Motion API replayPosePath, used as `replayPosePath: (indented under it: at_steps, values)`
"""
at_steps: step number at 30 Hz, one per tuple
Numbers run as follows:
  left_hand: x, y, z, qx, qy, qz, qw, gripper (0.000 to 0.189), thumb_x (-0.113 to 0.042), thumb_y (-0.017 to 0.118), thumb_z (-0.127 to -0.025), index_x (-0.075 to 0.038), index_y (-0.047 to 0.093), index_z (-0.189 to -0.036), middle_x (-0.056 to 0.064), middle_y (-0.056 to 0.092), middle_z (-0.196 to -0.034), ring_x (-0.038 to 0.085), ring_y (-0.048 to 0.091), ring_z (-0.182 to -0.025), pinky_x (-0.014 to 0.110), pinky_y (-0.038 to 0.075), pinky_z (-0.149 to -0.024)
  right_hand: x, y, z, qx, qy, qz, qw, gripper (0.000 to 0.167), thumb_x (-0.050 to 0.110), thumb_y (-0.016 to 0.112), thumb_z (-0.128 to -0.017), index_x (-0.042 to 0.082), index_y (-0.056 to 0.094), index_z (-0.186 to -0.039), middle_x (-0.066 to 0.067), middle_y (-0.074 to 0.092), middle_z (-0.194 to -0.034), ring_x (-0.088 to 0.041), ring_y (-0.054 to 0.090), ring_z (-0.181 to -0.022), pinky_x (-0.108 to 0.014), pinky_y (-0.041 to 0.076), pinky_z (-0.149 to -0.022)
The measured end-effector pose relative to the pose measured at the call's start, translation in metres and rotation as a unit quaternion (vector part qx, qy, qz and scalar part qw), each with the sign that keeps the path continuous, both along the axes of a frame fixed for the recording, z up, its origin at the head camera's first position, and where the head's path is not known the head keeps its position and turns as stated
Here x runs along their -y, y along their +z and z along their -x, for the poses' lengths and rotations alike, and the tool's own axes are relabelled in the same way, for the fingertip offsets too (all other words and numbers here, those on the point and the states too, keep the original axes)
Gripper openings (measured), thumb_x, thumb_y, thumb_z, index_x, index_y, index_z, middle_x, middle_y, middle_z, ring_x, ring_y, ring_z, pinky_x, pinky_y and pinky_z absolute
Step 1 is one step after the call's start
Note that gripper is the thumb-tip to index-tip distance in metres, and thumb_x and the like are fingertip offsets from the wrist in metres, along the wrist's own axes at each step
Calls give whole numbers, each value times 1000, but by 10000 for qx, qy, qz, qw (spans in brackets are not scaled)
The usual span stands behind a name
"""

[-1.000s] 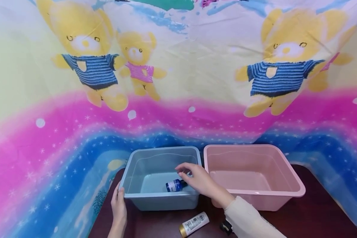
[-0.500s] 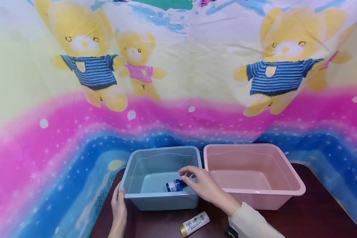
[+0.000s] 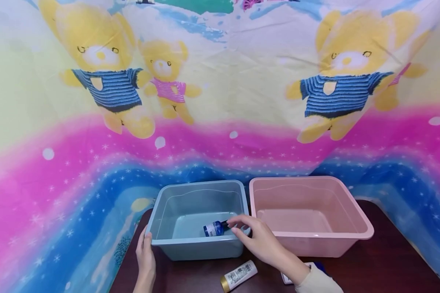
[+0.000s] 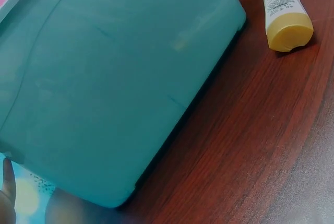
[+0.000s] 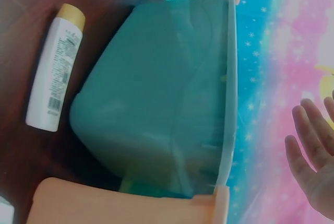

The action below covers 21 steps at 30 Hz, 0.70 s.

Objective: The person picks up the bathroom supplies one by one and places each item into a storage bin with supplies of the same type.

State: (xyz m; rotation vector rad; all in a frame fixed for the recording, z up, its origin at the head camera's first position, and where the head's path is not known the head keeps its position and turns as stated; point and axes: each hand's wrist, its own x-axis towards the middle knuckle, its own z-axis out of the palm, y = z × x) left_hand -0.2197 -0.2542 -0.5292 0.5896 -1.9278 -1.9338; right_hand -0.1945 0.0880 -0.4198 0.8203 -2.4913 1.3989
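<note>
My left hand [image 3: 145,256] grips the left rim of a blue-grey plastic basin [image 3: 205,251], thumb near the rim and fingers along the outer side. A small blue bottle [image 3: 213,229] with a white label and black cap lies on its side in that basin. Over the basin's right front corner is my right hand [image 3: 258,238], its fingers loosely bent with nothing held; the fingertips appear close to the black cap. The right wrist view shows the right hand [image 5: 318,166] with fingers extended. A white bottle with a gold cap [image 3: 239,276] lies on the table before the basin.
A pink basin [image 3: 315,246] stands close to the right of the blue-grey one. Under my right forearm is a white and navy object [image 3: 320,266], mostly hidden. Behind the dark wooden table [image 3: 392,268] hangs a bear-print cloth [image 3: 242,89].
My right hand has moved right and towards me, uncovering more of the blue bottle's black cap. The white and navy object has come into view. My left hand stays on the rim.
</note>
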Motion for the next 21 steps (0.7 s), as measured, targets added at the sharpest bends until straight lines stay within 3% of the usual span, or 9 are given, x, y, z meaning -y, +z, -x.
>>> replayPosePath:
  at_steps: [8, 12, 18, 21]
  values:
    - [0, 4, -2, 69, -86, -97, 9999, 72, -49, 42, -104, -3, 26, -156, 23, 28, -157, 39, 26, -143, 58, 18, -116, -12, -9, -11, 416, -213, 143, 9988, 18, 22, 63, -99, 22, 70, -115, 5, 70, -107, -5, 61, -92, -33, 54, -82]
    - [0, 3, -2, 21, -188, -204, 9996, 71, -50, 43, -103, -8, 25, -158, 19, 26, -160, 37, 25, -145, 57, 17, -117, -18, -18, -15, 457, -260, 219, 9984, 17, 21, 62, -99, 17, 70, -114, 4, 71, -105, -5, 62, -90, -29, 54, -80]
    - [1, 2, -2, -116, -214, -238, 9994, 70, -53, 46, -101, -18, 27, -158, 12, 24, -161, 34, 27, -144, 56, 17, -117, -26, -31, -22, 945, -186, 482, 9942, 20, 25, 61, -100, 14, 70, -114, 1, 71, -108, -8, 63, -96, -28, 54, -84]
    - [0, 2, -1, -90, -191, -208, 9996, 70, -54, 46, -101, -18, 28, -158, 13, 27, -160, 34, 28, -143, 55, 17, -117, -30, -38, -27, 928, -225, 510, 9941, 19, 25, 61, -100, 15, 71, -113, 0, 71, -108, -10, 64, -97, -28, 54, -81]
